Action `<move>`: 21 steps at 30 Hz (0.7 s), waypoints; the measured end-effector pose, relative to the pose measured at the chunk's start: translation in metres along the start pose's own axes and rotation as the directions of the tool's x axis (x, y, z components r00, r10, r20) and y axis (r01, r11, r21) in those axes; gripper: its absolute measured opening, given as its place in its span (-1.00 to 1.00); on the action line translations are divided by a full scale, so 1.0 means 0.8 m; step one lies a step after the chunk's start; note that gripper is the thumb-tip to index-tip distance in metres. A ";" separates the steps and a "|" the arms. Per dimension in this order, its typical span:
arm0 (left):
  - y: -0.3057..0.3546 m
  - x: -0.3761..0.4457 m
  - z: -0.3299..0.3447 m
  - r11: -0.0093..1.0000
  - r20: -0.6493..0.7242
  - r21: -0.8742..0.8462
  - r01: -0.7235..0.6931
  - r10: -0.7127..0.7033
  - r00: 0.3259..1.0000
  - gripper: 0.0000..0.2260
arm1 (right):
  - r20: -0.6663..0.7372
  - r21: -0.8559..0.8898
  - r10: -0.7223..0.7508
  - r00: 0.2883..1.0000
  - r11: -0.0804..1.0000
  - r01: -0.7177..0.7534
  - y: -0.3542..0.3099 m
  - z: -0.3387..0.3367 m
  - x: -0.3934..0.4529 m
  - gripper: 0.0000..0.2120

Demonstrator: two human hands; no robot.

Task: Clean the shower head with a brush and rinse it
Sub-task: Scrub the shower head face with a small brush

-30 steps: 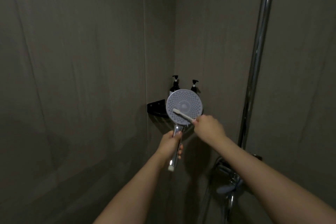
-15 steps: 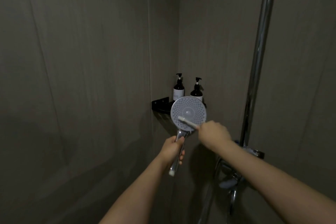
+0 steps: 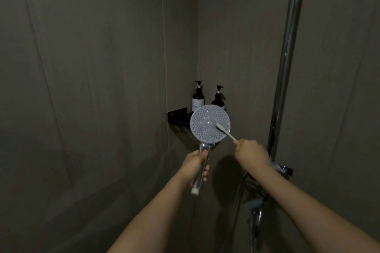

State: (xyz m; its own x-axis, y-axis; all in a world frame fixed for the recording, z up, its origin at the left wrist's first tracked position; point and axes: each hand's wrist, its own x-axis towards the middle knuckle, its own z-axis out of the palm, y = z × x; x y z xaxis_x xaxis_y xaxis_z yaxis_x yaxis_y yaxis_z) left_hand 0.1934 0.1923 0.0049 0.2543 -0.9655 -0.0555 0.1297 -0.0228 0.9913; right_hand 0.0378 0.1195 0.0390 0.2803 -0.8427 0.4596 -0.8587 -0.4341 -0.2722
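A round shower head [image 3: 203,127] with a pale, dotted spray face points toward me in the middle of the view. My left hand [image 3: 194,165] grips its chrome handle below the disc. A slim white brush [image 3: 225,132] lies with its bristle end on the right part of the spray face. My right hand [image 3: 250,153] pinches the brush's handle just right of and below the disc.
Two dark pump bottles [image 3: 198,98] stand on a black corner shelf [image 3: 177,116] right behind the shower head. A chrome riser pipe [image 3: 287,51] runs up the right wall above the mixer valve [image 3: 281,169] and hose [image 3: 236,201]. Grey walls surround the stall.
The brush head has slid from the left-centre of the spray face to its right side. My right hand has drawn back to the right.
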 end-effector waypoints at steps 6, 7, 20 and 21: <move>-0.002 -0.001 -0.001 1.000 0.018 0.006 0.022 -0.022 1.000 -0.82 | 0.017 0.058 0.052 0.998 0.997 -0.053 0.015 -0.002 -0.002 -0.62; -0.002 -0.001 0.001 1.000 0.021 0.010 0.026 -0.026 0.999 -0.82 | 0.010 0.088 0.083 0.996 0.993 -0.084 0.015 -0.005 -0.001 -0.62; 0.002 0.007 0.011 0.999 0.009 0.036 0.014 -0.015 1.000 -0.81 | 0.042 0.026 0.008 0.999 1.000 -0.009 -0.007 0.002 -0.003 -0.67; 0.000 0.006 0.010 0.998 0.012 0.057 0.022 -0.022 1.000 -0.81 | 0.045 0.062 0.065 0.997 0.996 -0.068 -0.007 -0.004 0.005 -0.67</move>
State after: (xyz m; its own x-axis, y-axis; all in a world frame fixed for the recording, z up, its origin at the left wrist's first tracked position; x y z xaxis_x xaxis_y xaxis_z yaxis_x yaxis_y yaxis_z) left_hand 0.1867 0.1855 0.0055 0.2400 -0.9678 -0.0762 0.0802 -0.0585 0.9951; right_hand 0.0424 0.1198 0.0450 0.2432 -0.8826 0.4023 -0.8474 -0.3951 -0.3548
